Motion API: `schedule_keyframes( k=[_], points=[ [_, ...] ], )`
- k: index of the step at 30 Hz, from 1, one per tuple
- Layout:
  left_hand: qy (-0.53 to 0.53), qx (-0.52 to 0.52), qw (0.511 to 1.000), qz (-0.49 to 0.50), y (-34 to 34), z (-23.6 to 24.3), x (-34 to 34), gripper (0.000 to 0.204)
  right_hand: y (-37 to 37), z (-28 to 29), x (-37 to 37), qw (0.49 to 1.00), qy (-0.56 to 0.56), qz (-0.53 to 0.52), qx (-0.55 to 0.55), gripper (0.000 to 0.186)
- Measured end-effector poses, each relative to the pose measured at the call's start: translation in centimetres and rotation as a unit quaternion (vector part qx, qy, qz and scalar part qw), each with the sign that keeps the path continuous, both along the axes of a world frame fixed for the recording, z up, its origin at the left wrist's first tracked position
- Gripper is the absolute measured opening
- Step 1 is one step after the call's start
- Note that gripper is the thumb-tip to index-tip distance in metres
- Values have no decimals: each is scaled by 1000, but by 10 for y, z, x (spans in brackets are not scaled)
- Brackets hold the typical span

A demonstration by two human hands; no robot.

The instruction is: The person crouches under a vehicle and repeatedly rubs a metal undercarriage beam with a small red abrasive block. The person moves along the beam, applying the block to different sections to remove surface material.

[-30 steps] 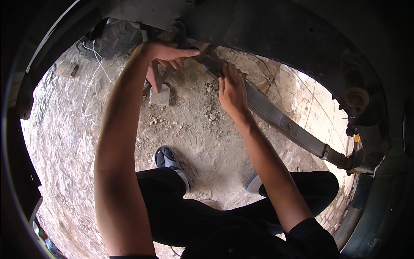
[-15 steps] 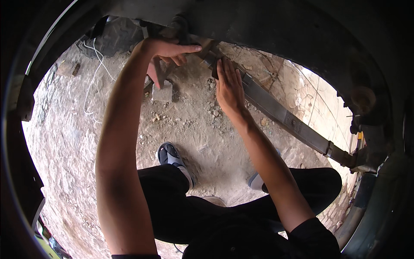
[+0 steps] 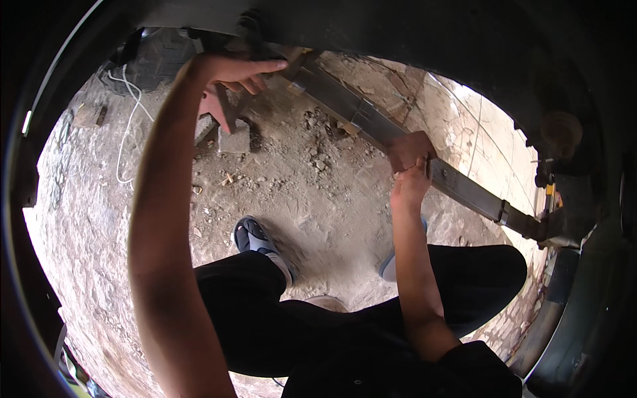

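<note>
A long grey metal bar, like a vehicle leaf spring [image 3: 464, 188], runs slantwise from the upper middle to the lower right under a dark vehicle body. My right hand [image 3: 413, 184] is closed around a reddish-brown flat piece [image 3: 409, 150], which lies against the bar at mid-length; whether it is cloth or sandpaper I cannot make out. My left hand [image 3: 240, 70] is at the upper left, fingers outstretched toward the bar's far end, holding nothing that shows. Below that hand stands a red angled metal support [image 3: 219, 109], beside a grey block [image 3: 234, 138].
The dark vehicle underside [image 3: 398, 33] hangs low across the top. A tyre [image 3: 156, 60] and a white cable [image 3: 138, 99] are at the far left, near a small block [image 3: 89, 115]. Rubble [image 3: 318, 162] lies on the dirt ground. A pipe [image 3: 551, 318] curves at right.
My right hand has slid along the bar toward me and to the right, going from flat fingers to a grip on the reddish-brown piece. My left hand keeps its pose; the view has shifted slightly.
</note>
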State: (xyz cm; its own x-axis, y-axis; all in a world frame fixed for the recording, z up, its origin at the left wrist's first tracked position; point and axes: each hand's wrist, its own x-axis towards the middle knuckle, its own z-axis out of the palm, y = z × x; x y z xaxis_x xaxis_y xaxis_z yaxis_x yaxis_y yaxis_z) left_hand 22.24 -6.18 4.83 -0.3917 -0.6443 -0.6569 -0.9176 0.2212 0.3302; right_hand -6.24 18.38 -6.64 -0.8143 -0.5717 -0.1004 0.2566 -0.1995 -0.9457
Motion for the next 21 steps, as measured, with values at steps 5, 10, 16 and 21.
schedule_keyframes(
  k=[5,10,16,21],
  points=[
    [77,-17,997,-3,-20,-27,16,89,-1,-13,-21,800,581,52,140,47],
    [66,-61,996,-7,-10,-19,7,95,0,-15,-23,823,506,125,225,46],
    [102,-29,994,-19,-12,-19,3,98,-12,-8,-28,697,701,39,146,47],
    [95,-26,995,-17,-12,-18,10,104,-14,-27,-11,661,695,162,233,59]
  ],
)
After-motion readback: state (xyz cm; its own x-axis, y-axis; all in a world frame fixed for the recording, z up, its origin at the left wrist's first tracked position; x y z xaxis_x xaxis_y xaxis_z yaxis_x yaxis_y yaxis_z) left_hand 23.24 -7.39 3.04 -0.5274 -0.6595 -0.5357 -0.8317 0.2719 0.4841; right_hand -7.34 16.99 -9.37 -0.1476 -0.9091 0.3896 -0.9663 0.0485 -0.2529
